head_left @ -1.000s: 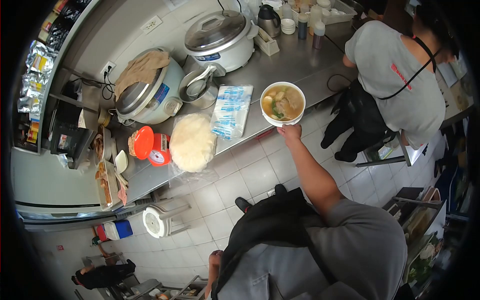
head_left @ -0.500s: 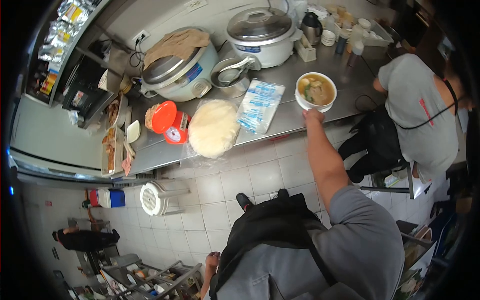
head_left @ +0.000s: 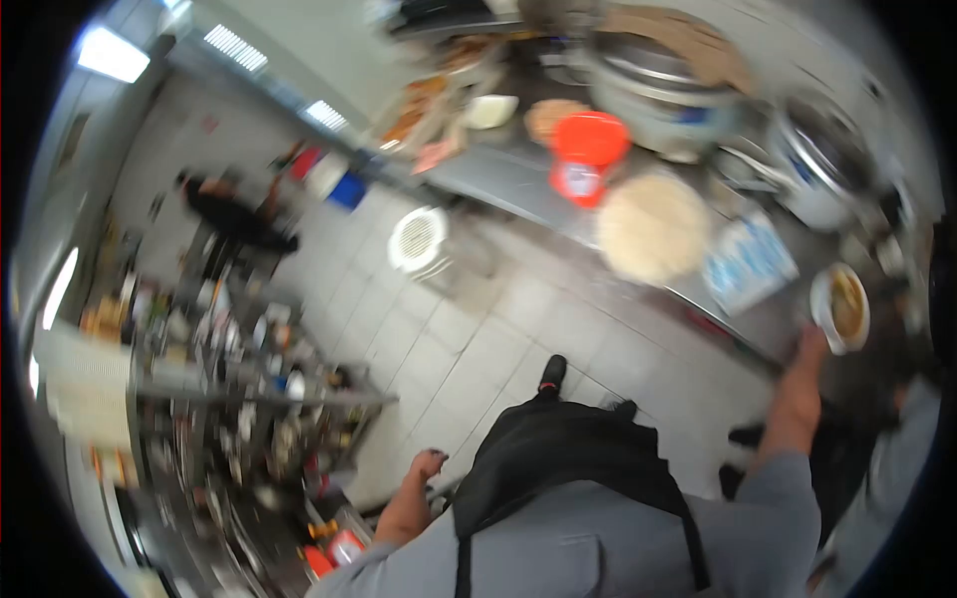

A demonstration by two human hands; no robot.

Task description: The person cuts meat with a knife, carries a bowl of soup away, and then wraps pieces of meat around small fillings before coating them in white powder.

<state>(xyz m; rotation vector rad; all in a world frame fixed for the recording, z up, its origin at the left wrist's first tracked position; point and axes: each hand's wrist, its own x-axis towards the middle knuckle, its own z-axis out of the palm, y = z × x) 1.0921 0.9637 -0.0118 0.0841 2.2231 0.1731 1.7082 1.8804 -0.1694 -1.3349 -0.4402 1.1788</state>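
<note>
My right hand [head_left: 812, 342], arm stretched out to the right, is closed on the near edge of a white bowl of soup [head_left: 847, 307]. A white rim shows under the bowl, perhaps a saucer. The bowl is by the metal counter; blur hides whether it rests there. Beside it on the counter lie a blue-and-white plastic packet [head_left: 750, 263] and a large round of pale dough [head_left: 653, 229]. My left hand [head_left: 430, 462] hangs low at my left side, fingers loosely curled, with nothing visible in it.
A red kitchen scale [head_left: 588, 149], two large cookers [head_left: 663, 95] and food trays [head_left: 414, 110] stand along the counter [head_left: 508, 189]. White stools [head_left: 419, 239] stand on the tiled floor. Crowded shelves [head_left: 259, 399] are at left; one person [head_left: 239, 219] is beyond, another at far right.
My view has swung left, so the counter and bowl now appear further right and tilted. More of the left-hand shelving shows. My right hand still grips at the bowl.
</note>
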